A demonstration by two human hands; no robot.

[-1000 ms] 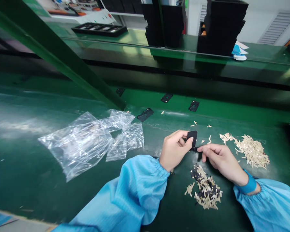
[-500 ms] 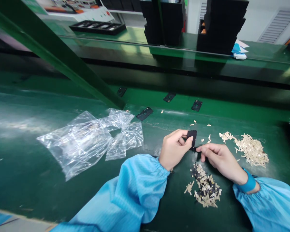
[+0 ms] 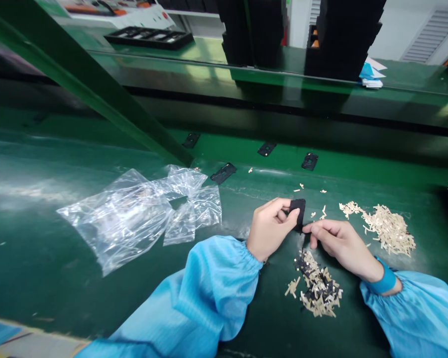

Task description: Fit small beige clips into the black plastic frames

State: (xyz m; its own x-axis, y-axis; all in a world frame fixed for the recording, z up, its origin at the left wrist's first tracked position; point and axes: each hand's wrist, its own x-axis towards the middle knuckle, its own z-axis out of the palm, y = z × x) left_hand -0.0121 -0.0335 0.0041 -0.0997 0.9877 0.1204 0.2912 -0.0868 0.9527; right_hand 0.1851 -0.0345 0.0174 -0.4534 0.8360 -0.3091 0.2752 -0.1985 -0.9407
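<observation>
My left hand (image 3: 272, 226) pinches a thin black plastic part (image 3: 299, 211) between thumb and fingers, holding it upright above the green bench. At the part's lower end is my right hand (image 3: 338, 243), its thumb and index finger close together; whatever sits between those fingertips is too small to make out. Below the hands lies a pile of small beige and black pieces (image 3: 323, 293). A larger heap of beige pieces (image 3: 390, 231) is to the right of my right hand. Several loose beige bits (image 3: 323, 213) lie just beyond the hands.
Clear plastic bags (image 3: 134, 219) lie on the left. A flat black part (image 3: 223, 173) rests near them. Three more black parts (image 3: 266, 149) lie on the green strip behind. A slanting green post (image 3: 108, 107) crosses the left side. Stacked black trays (image 3: 343, 40) stand on the shelf.
The three black parts on the rear green strip have shifted slightly right. The held black part has turned a little in my left hand. Both hands stay almost in place.
</observation>
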